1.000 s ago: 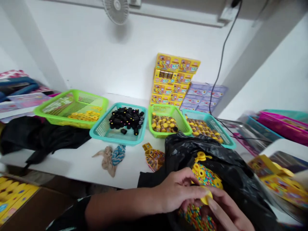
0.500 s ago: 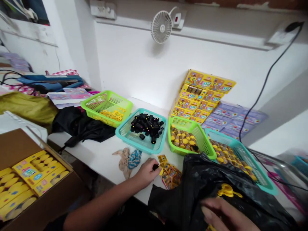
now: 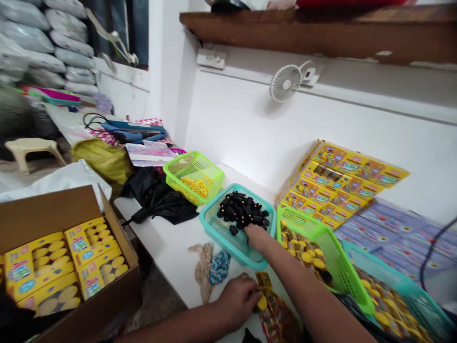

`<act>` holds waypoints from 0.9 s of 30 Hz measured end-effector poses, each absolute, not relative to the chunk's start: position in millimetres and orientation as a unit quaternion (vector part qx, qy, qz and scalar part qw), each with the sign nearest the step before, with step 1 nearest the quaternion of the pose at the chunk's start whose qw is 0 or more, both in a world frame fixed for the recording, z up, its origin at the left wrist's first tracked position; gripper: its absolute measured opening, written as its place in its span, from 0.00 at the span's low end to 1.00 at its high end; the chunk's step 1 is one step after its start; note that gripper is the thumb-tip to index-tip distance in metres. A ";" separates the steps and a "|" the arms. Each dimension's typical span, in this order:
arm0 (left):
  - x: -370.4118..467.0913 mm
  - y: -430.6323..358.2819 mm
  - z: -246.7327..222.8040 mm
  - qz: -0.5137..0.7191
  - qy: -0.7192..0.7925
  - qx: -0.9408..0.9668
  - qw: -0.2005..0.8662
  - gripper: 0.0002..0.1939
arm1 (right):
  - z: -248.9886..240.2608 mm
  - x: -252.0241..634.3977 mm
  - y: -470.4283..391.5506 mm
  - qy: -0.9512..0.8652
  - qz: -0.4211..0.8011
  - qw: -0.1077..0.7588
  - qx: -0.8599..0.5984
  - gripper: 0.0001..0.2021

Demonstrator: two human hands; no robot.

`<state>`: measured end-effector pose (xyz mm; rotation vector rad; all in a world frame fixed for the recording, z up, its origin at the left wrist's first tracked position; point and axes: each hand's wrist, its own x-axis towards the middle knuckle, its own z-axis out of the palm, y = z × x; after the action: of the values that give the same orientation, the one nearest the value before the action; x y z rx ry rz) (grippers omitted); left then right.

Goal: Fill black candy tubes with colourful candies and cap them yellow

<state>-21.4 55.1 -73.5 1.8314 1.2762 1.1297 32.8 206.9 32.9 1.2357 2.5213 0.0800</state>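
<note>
My left hand [image 3: 237,301] is closed at the near edge of the white table, pinching a small piece with a round yellow cap [image 3: 262,303]. Beside it lie printed yellow-and-red wrappers or labels [image 3: 274,312]. My right hand [image 3: 255,235] reaches across into the turquoise basket [image 3: 228,245], its fingers pointing down at the front of a heap of small black cylinders [image 3: 243,209], several with coloured dots on their ends. Those fingertips are hidden, so their grip does not show. A beige and blue cloth [image 3: 210,269] lies left of my left hand.
A green basket [image 3: 194,164] holds yellow parts; another green basket [image 3: 330,250] and a turquoise basket [image 3: 400,259] hold yellow-capped pieces. Yellow boxes [image 3: 332,181] stand against the wall. An open carton [image 3: 117,228] of yellow packs sits left, near a black umbrella [image 3: 160,200].
My right hand has moved from above the black bag, near yellow parts, into the basket of black cylinders. My left hand still holds its piece near the wrappers. The view has swung left.
</note>
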 end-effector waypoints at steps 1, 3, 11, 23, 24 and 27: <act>-20.5 55.4 -74.0 0.428 0.488 0.696 0.309 0.08 | 30.3 31.6 210.1 0.885 0.025 0.172 0.432 0.16; -19.5 55.7 -75.0 0.426 0.492 0.698 0.298 0.09 | 28.1 31.2 213.1 0.884 0.017 0.173 0.434 0.15; -21.7 48.2 -70.7 0.376 0.468 0.744 0.293 0.18 | 64.9 61.6 176.4 0.864 -0.007 0.002 0.504 0.12; -40.4 38.9 -58.0 0.441 0.508 0.706 0.219 0.17 | 74.3 282.2 -44.5 0.687 -0.080 -0.074 0.719 0.10; -42.5 36.7 -57.2 0.429 0.517 0.711 0.207 0.17 | 70.4 285.8 -56.2 0.684 -0.056 -0.027 0.727 0.07; -47.9 35.9 -54.0 0.417 0.542 0.712 0.159 0.17 | 54.4 283.4 -76.2 0.665 -0.062 0.054 0.742 0.12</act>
<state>-47.9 35.9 -54.0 2.0361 1.5487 1.1920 283.4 -76.2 54.4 2.2554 2.0205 -0.1889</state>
